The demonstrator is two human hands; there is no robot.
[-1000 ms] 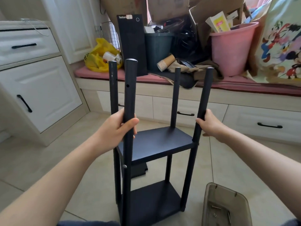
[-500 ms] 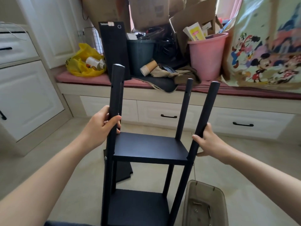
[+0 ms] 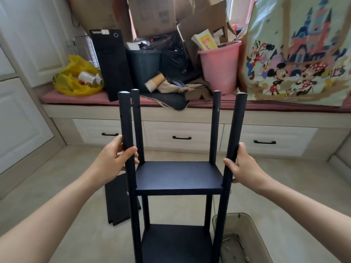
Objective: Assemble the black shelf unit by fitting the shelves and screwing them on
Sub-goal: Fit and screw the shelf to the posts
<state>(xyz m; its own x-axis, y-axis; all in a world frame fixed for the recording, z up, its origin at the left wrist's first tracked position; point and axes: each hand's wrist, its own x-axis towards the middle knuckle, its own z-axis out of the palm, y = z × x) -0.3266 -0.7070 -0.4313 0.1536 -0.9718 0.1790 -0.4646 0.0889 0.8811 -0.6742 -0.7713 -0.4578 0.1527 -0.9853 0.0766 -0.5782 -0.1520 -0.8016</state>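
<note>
Gripping one near post (image 3: 126, 120) each, my left hand (image 3: 114, 160) and right hand (image 3: 241, 168) curl round them. The black shelf unit (image 3: 179, 191) stands upright on the beige tiled floor (image 3: 57, 186). I count four posts, two fitted shelves (image 3: 178, 174), one loose panel (image 3: 115, 202) and one screw tray (image 3: 241, 214); a cluttered drawer bench (image 3: 182, 130) sits behind.

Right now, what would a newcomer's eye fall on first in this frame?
The half-built black shelf unit stands dead centre on the floor, the left grip round its left front post and the right grip round its right front post. Behind, a bench cluttered with cardboard, a pink bucket and a cartoon bag draws the eye next.
</note>
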